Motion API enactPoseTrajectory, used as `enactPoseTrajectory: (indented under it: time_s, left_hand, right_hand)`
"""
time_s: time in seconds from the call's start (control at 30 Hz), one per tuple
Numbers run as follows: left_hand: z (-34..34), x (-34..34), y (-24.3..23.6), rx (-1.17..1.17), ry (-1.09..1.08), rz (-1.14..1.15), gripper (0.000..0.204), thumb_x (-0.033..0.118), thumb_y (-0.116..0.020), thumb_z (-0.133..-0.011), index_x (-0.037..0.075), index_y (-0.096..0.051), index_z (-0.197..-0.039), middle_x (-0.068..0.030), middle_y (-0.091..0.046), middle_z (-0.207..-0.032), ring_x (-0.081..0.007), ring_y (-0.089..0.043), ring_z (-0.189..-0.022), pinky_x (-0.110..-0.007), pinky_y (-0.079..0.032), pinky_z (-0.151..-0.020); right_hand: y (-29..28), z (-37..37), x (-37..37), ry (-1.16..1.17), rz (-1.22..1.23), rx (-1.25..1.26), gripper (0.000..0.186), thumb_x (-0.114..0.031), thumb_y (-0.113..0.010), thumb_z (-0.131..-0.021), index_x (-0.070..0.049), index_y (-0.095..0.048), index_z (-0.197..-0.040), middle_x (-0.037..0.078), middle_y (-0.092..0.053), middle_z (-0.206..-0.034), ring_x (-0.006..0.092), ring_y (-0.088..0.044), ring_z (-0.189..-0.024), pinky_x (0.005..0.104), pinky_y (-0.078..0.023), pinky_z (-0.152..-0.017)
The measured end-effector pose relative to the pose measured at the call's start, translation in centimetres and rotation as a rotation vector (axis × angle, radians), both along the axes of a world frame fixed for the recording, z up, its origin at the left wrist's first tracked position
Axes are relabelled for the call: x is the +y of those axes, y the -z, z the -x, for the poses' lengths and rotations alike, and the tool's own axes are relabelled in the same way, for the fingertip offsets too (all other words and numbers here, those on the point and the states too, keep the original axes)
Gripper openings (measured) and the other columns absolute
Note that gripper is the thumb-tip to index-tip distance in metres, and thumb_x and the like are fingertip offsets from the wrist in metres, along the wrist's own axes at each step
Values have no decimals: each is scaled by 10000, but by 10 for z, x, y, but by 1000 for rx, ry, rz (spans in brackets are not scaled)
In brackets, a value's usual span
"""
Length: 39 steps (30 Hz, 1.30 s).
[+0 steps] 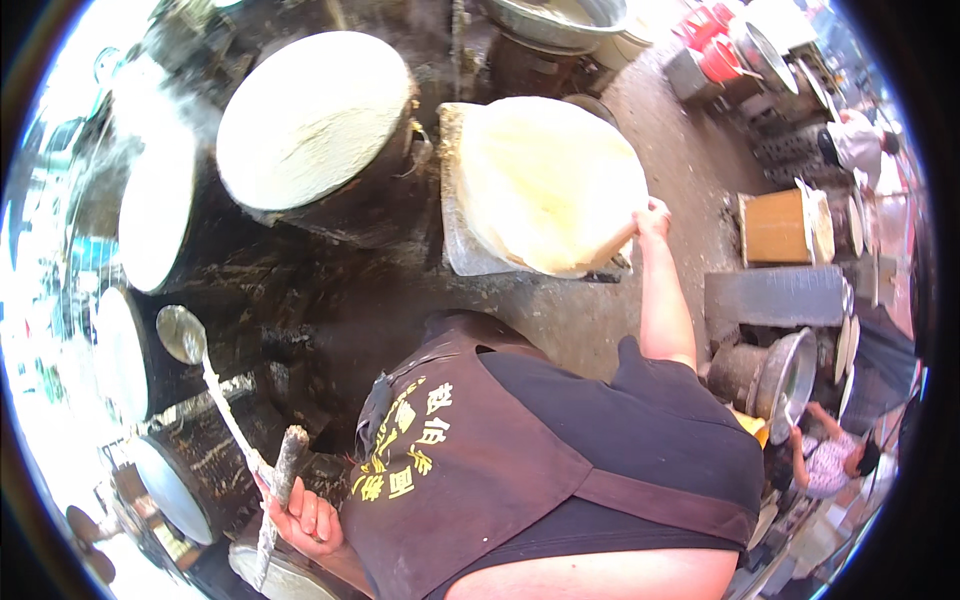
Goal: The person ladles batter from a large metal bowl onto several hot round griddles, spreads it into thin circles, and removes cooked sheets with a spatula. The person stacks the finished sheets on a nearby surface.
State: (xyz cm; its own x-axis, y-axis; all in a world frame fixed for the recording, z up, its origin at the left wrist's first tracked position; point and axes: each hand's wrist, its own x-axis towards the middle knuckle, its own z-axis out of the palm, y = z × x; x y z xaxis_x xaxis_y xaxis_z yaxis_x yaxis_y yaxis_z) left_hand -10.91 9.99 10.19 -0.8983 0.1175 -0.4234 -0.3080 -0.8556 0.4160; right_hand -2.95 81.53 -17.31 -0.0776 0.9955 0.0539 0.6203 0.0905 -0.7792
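My left hand (305,517) is closed around a long-handled ladle (181,334) and a short, thick stick (289,462) crusted with batter. The ladle's bowl points up and away to the left. At the right, my arm is stretched forward, and my right hand (652,218) pinches the near right edge of a large, thin round pancake (550,185). That pancake lies on a square-cornered board or sheet (470,250), mostly covered by it. Left of it, a big round griddle (315,125) bears a pale layer of batter or a cooking pancake.
More round griddles (157,215) curve along the left side, with steam rising. A metal basin (560,22) stands at the far edge. To the right are a brown box (785,228), a grey slab (775,297) and a metal pot (795,375). A person (830,455) works beside that pot.
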Motion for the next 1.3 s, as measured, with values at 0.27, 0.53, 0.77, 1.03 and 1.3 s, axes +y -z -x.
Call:
enactPoseTrajectory:
  time_s: [0.27, 0.53, 0.77, 1.03, 1.3]
  left_hand:
    - [-35, 2, -6, 3, -31, 74, 507, 215, -405, -1017, 337, -224, -1474, -8, -370, -675, -61, -320, -433, -201, -308, -295]
    - [-59, -17, 45, 24, -221, 328, 585, 381, -507, -981, 318, -198, -1474, 42, -370, -648, -20, -331, -440, -178, -272, -323]
    - [-152, -34, 110, -13, -693, 614, 745, 278, -577, -955, 118, -97, -1502, 29, -410, -646, -43, -383, -427, -229, -369, -332]
    - [-349, 10, 205, -853, -964, 871, 503, 99, -498, -946, 71, -324, -1417, -18, -513, -689, -99, -489, -470, -277, -404, -359]
    - [-361, 27, 277, -1073, -427, 709, 496, 131, -565, -875, 69, -433, -1350, -121, -608, -820, -204, -580, -673, -365, -486, -604]
  right_hand:
    - [-116, 166, -142, -630, -269, 145, 302, -62, -648, -844, -47, -620, -1144, 81, -658, -858, 195, -621, -784, 314, -514, -739]
    - [-229, 202, -574, -2762, -46, 383, 457, -180, -690, -847, -80, -550, -1270, 129, -643, -1085, 285, -636, -960, 338, -512, -835]
    - [-165, 124, -682, -3227, 170, 127, 540, -86, -698, -806, -91, -499, -1308, 168, -666, -1042, 342, -654, -908, 341, -515, -789]
    - [-147, 88, -700, -3054, 759, -425, 417, -60, -576, -893, -16, -474, -1295, 7, -539, -682, 61, -473, -539, 227, -393, -506]
    - [-114, 68, -724, -2983, 760, -692, 325, -36, -533, -896, 11, -508, -1217, 23, -564, -690, 57, -469, -495, 220, -389, -448]
